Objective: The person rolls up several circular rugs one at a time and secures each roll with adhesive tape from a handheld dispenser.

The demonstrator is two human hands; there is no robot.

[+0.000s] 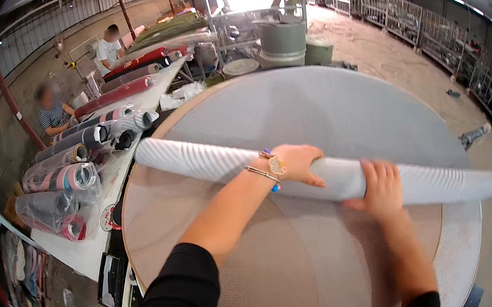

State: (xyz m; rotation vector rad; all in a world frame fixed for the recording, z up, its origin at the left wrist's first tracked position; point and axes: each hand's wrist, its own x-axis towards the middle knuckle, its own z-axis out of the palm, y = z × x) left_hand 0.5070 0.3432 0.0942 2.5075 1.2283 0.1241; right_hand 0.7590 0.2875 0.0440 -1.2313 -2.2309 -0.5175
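A long pale grey rolled mat (pixel 197 157), with diagonal stripes toward its ends, lies slantwise across a large round textured mat (pixel 237 279). Bracelets circle the wrist of my left hand (pixel 296 164), which rests over the middle of the roll, its thumb spread away from the fingers. Farther right, my right hand (pixel 381 188) lies across the same roll, fingers over its top and thumb at the near side. The undersides of both hands are hidden. A grey round layer (pixel 338 98) shows beyond the roll.
Left stands a white table (pixel 78 250) with several plastic-wrapped rolls (pixel 57 206). Two people (pixel 54 110) are beyond it. Grey-green drums (pixel 284 40) stand behind the round mat. Metal racks (pixel 402 15) line the right wall. A small bundle (pixel 475 134) lies on the floor.
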